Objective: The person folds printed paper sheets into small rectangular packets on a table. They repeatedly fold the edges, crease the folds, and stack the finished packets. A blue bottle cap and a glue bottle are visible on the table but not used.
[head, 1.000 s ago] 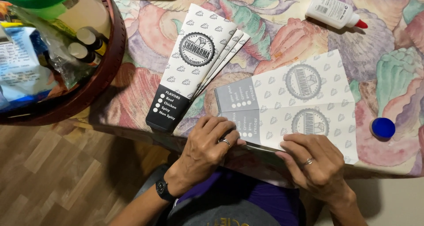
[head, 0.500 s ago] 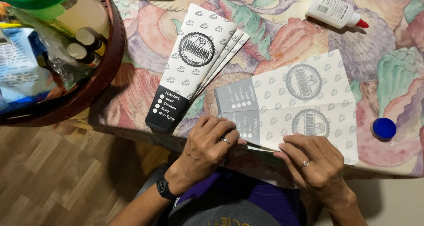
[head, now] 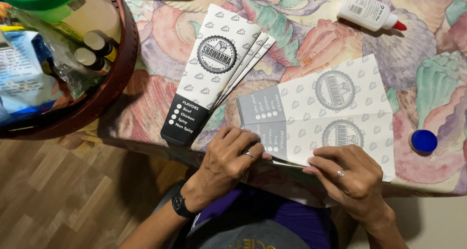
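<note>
A flat printed paper sheet (head: 331,113), white with grey panels and round emblems seen from the back, lies on the floral tablecloth (head: 311,35). My left hand (head: 228,161) presses with curled fingers on the sheet's near left edge. My right hand (head: 352,181) pinches the sheet's near edge, folding a narrow strip. Both hands wear rings, and the left wrist carries a black watch. To the left, a fanned stack of finished paper sleeves (head: 214,74) with a black end lies on the cloth.
A white glue bottle (head: 369,10) with a red tip lies at the back right. Its blue cap (head: 423,141) sits at the right. A round dark tray (head: 114,83) at the left holds a green-lidded jar, small bottles and packets. Wooden floor shows below the table's edge.
My right hand has slid slightly left along the sheet's near edge. The left hand stays pressed in place.
</note>
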